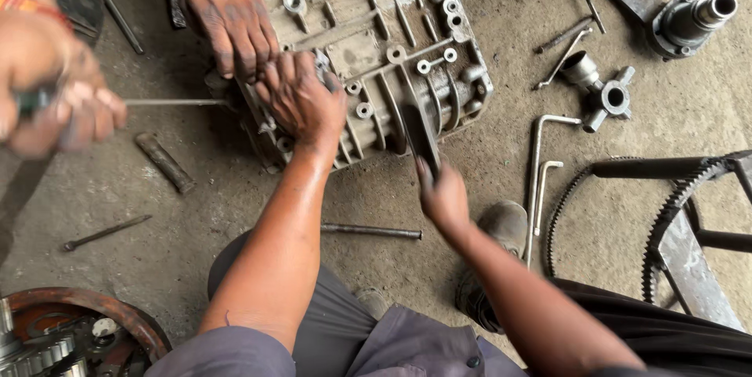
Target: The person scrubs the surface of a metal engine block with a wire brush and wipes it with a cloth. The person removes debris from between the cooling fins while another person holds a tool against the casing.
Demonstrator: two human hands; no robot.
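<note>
A grey cast-metal housing [384, 48], ribbed and full of round bosses, lies flat on the concrete floor [486, 212] and serves as the landmark here. The person's left hand [301, 99] rests palm-down on the housing's near left corner, its fingers [276, 72] curled and pressed together against the metal edge. The right hand [442, 197] sits just off the housing's near edge, its fingers closed around a flat dark metal bar [421, 138] whose upper end lies on the housing's ribs. Another person's hand [231, 13] presses on the housing's left side, just beyond the wearer's left hand, touching it. Left of the housing, a second co-worker's hand [63, 103], blurred, grips a tool handle whose thin steel shaft [176, 101] reaches the housing's left edge. Right of the housing lie bent L-shaped rods [540, 173], a cross-shaped joint piece [607, 95] and a toothed ring gear [666, 212]. Near the housing's front edge, a plain rod [372, 230] lies on the floor.
</note>
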